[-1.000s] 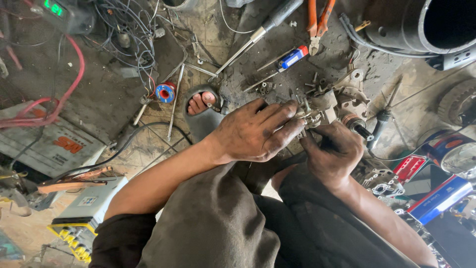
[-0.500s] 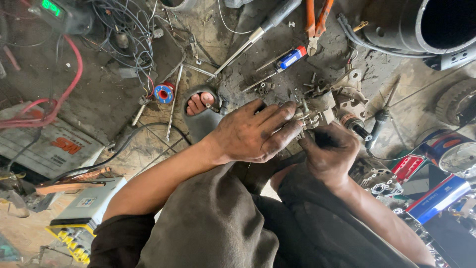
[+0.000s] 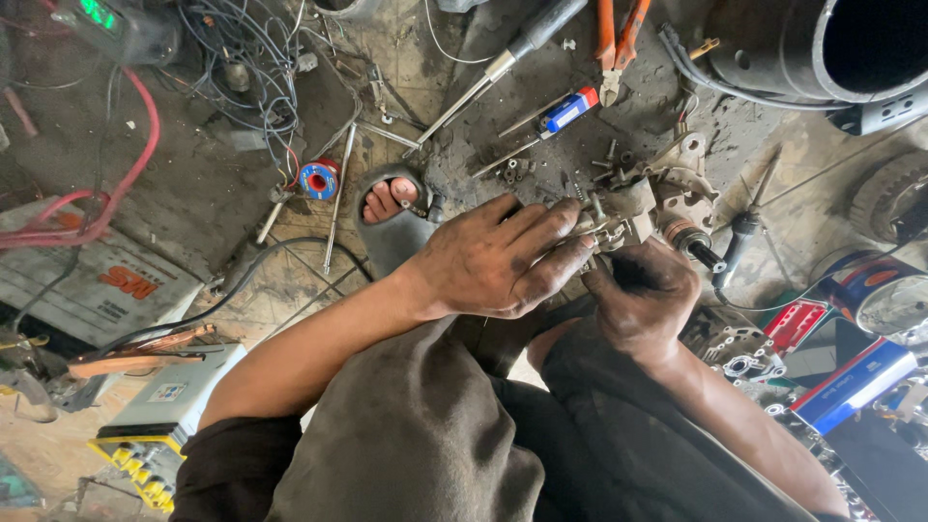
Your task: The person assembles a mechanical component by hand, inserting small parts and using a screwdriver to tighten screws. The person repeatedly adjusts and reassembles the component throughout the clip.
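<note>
- my left hand (image 3: 498,256) lies across the middle of the frame, fingers stretched long and nearly flat, their tips pressing on the small greasy metal part (image 3: 619,215) just right of centre.
- my right hand (image 3: 646,295) sits just below and right of that part, curled into a tight fist; something thin may be pinched inside it, but the knuckles hide it and i cannot tell what.
- the metal part rests on the dirty floor (image 3: 193,193), touching another grey casting (image 3: 688,184) to its upper right, with loose screws (image 3: 517,172) scattered just above my left fingers.
- the step in hand looks like steadying the part with the left while the right works at its lower edge, fitting or loosening something small.
- the next move, as i judge it, calls for keeping the left fingertips firm so the part does not roll, and a small careful twist or push from the right.
- above, near the top of the frame, lie a long screwdriver (image 3: 503,68), a small blue-handled screwdriver (image 3: 565,111) and orange-handled pliers (image 3: 617,43).
- my foot in a grey sandal (image 3: 391,208) is left of my left hand, a blue spool (image 3: 317,180) beside it.
- a big black pipe (image 3: 822,48) fills the upper right corner.
</note>
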